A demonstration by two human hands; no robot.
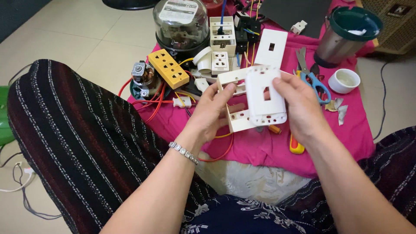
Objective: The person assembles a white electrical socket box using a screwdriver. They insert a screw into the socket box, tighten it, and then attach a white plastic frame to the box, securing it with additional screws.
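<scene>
Seated over a pink cloth (260, 147) strewn with electrical parts, the person's left hand (208, 112) gripped a cream plastic wall box (236, 119) steady, while the right hand (301, 108) pinched a white switch cover plate (265, 97) against its open front, seemingly aligning them.

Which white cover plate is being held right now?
The plate with the small slot, gripped by the right hand against the box; the other plate lies on the pink cloth.
</scene>
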